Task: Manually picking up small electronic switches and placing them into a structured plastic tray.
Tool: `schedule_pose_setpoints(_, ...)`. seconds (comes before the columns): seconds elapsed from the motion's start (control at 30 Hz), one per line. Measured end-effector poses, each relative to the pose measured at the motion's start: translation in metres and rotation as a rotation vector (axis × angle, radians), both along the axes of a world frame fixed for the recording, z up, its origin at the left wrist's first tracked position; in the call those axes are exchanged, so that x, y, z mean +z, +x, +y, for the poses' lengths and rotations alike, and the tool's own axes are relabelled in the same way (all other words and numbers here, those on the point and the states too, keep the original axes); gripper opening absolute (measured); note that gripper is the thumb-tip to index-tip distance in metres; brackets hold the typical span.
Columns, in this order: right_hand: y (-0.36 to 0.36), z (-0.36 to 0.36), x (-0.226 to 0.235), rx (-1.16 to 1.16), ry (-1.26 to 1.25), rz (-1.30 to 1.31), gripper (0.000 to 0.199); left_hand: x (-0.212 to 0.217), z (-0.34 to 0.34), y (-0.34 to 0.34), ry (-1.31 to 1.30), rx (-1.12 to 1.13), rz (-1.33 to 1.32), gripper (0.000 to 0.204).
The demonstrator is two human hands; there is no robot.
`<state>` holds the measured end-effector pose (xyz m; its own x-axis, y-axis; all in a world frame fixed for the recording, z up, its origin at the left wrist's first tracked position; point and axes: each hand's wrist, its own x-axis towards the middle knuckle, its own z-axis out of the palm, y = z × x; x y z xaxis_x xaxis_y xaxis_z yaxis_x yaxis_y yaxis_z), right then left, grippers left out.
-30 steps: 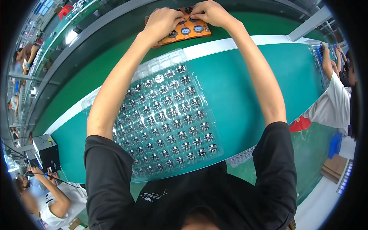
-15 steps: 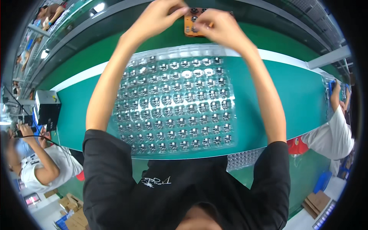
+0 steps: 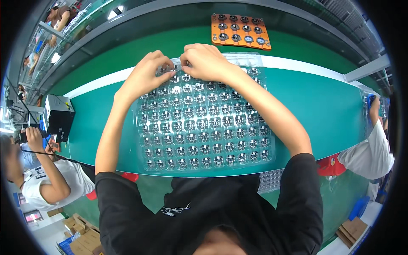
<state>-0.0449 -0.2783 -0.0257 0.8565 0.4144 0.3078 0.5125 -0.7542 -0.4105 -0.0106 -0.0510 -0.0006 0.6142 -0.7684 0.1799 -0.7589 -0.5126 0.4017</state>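
A clear plastic tray (image 3: 253, 58) lies before me, its pockets filled with rows of small round electronic parts (image 3: 205, 149). At the tray's far left edge, my left hand (image 3: 146, 74) has its thumb and fingers curled together over the pockets. Close beside it, my right hand (image 3: 204, 61) reaches in with bent fingers over the same far row. The fingers hide whatever either hand grips. Beyond the tray sits an orange fixture plate (image 3: 241, 44), its round sockets holding several similar parts; two at its near right look paler.
A black and silver box (image 3: 59, 118) stands at the bench's left end. Co-workers sit at left (image 3: 55, 182) and right (image 3: 367, 148). A grey metal rail (image 3: 170, 10) runs along the far side. Another filled tray (image 3: 270, 180) shows below the bench edge.
Both hands have come back from the orange fixture to the tray's far left pockets. The fixture, partly covered by my hands before, now shows fully. The view has shifted slightly.
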Motion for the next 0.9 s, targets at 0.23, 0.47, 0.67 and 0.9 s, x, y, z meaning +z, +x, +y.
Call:
schedule_pose_setpoints(0.23,-0.009,-0.05,0.022,-0.022,0.443,-0.01,0.02,0.021,-0.007,0.021,-0.053,0.002,0.032,0.013)
schedule_pose_setpoints(0.47,-0.031,-0.203,-0.025,-0.515,0.828,-0.089,0.024,0.012,-0.118,0.052,-0.301,-0.203,-0.046,0.021)
schedule_pose_setpoints(0.67,-0.054,-0.224,-0.051,-0.703,0.905,-0.076,0.021,-0.031,-0.181,0.07,-0.259,-0.244,-0.121,0.026)
schedule_pose_setpoints(0.9,-0.049,-0.227,-0.057,-0.677,0.806,-0.114,0.017,-0.041,-0.191,0.077,-0.156,-0.197,-0.224,0.023)
